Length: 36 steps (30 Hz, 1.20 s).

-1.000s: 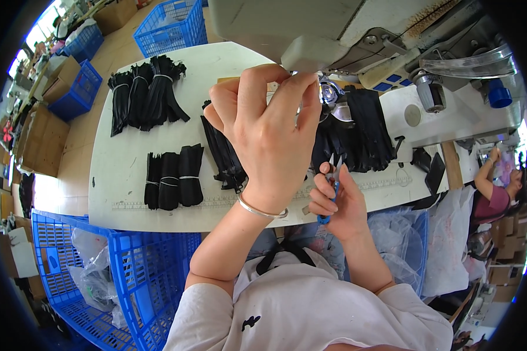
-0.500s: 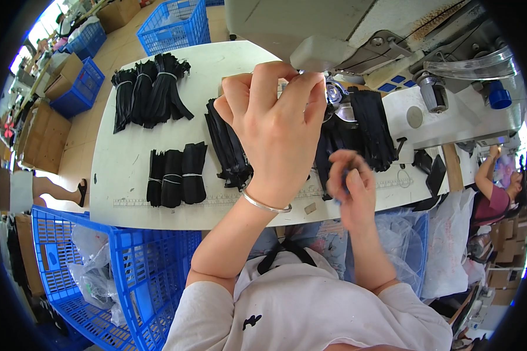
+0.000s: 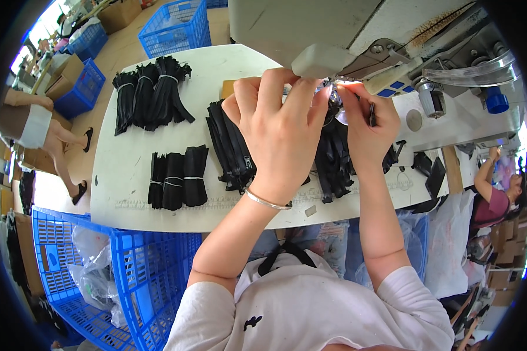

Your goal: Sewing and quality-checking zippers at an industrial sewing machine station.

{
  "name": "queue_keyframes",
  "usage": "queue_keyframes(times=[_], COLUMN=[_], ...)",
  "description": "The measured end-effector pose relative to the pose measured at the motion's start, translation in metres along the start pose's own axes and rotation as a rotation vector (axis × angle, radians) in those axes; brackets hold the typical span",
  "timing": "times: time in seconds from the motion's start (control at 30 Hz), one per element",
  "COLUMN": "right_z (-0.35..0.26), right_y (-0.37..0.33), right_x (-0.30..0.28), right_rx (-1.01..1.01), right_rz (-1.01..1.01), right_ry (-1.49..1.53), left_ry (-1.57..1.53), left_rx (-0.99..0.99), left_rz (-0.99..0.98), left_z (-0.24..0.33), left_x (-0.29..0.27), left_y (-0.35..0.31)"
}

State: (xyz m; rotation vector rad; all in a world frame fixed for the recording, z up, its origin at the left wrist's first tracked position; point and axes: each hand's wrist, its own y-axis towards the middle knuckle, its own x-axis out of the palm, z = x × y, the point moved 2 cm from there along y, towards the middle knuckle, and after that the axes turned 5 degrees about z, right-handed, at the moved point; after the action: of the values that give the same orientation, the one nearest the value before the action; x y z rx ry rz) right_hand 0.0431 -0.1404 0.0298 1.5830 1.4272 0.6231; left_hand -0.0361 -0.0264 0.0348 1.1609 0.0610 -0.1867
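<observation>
Sewing machine (image 3: 287,29) parts fill the top of my view, its head overhanging the table (image 3: 123,158), and both bare hands are up beneath its edge. I see the left hand (image 3: 281,131) back-side up, fingers bent, thumb and forefinger brought close together beside a shiny metal part (image 3: 337,106); I cannot tell from here whether anything is pinched there. Close by on its right, the right hand (image 3: 373,126) is also curled, thumb and forefinger near that same part, with a slim dark piece (image 3: 372,114) showing at its fingers; what that is, or how firmly it is gripped, I cannot make out.

Below and between the wrists I have a pile of black strips (image 3: 332,172), and left of the left hand lies a loose stack of zipper strips (image 3: 231,149). Farther left I count three banded bundles (image 3: 167,96) toward the back and three shorter rolls (image 3: 173,181) nearer the front, beside a printed ruler scale (image 3: 140,203). A blue crate (image 3: 70,216) stands at the table's front left, holding clear plastic bags (image 3: 93,263).
</observation>
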Motion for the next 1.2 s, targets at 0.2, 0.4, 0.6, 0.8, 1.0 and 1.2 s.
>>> queue_keyframes(times=[0.2,0.4,0.6,0.8,1.0,1.2], right_z=[-0.006,-0.005,0.005,0.004,0.004,0.004], right_y=[-0.004,-0.002,0.001,0.0,0.0,0.0], right_x=[-0.011,-0.006,0.001,0.001,0.003,0.002], right_rx=[-0.035,0.011,0.161,0.157,0.147,0.179], right_rz=[-0.118,-0.164,-0.139,-0.18,-0.19,-0.163], right_ry=[0.041,0.047,-0.006,-0.028,-0.042,-0.035], left_ry=[-0.091,-0.348,-0.404,-0.376,-0.382,-0.389], left_rx=[0.164,-0.044,-0.139,-0.147,-0.155,-0.192], left_rz=[-0.148,-0.155,-0.077,-0.095,-0.106,-0.103], left_z=[-0.005,-0.015,-0.018,-0.018,-0.018,-0.014], left_x=[0.001,0.005,0.009,0.012,0.013,0.013], left_y=[-0.009,-0.01,-0.01,-0.011,-0.01,-0.009])
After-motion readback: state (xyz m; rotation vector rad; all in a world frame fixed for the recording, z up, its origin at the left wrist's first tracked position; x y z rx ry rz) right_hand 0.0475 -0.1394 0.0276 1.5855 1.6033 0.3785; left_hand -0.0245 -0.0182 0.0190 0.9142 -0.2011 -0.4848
